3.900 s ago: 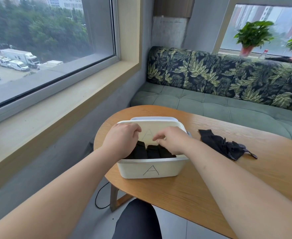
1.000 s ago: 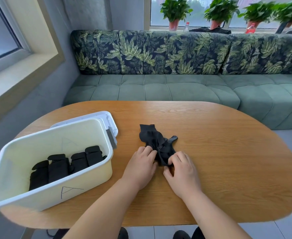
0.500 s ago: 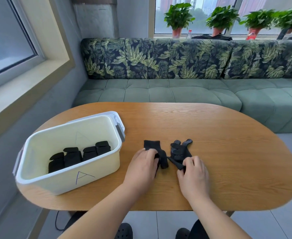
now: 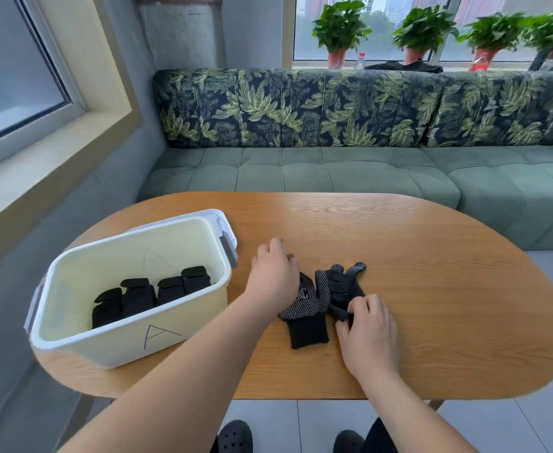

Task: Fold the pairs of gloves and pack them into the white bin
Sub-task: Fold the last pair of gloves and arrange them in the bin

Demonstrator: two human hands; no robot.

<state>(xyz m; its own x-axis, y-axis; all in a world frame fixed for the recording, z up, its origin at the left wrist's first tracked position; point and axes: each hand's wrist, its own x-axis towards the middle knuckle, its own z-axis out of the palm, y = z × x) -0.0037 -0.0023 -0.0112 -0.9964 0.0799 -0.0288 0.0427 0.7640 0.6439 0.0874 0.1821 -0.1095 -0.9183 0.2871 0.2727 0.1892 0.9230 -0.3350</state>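
Gloves lie side by side at frame centre, right of the white bin; my right hand pinches one cuff, my left hand covers the other's fingers, grip impossible to tell, and I judge an uneven tug could skew the pair.

Black white-dotted gloves, white bin, leaf-print green sofa
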